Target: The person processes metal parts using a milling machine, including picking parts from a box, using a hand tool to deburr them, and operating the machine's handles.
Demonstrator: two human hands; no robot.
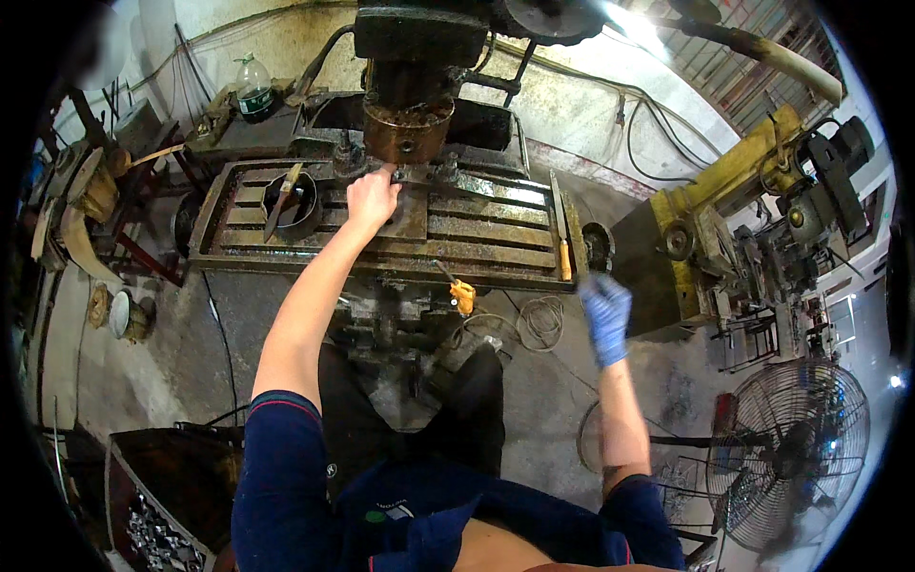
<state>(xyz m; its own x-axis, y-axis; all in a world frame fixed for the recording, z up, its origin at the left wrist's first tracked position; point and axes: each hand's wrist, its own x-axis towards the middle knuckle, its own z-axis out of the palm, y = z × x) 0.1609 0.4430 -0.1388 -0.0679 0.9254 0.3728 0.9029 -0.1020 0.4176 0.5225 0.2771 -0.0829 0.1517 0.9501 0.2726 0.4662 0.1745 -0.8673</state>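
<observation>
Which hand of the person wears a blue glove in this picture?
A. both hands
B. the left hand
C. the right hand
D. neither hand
C: the right hand is covered by a blue glove and hangs free beside the machine table, while the left hand is bare and reaches to the workpiece area under the milling head.

L hand [372,197] bare, stretched fwd onto slotted machine table [477,238], fingertips at workpiece under round cutter head [407,132]. R hand [606,315] in blue glove, blurred, hanging off table's R end, holding nothing visible. Metal ring w/ file-like tool [291,202] on table's L part. Orange-handled tool [461,293] at front edge. Yellow machine [734,191] to R, floor fan [796,448] lower R. Plastic bottle [254,88] at back L.
</observation>
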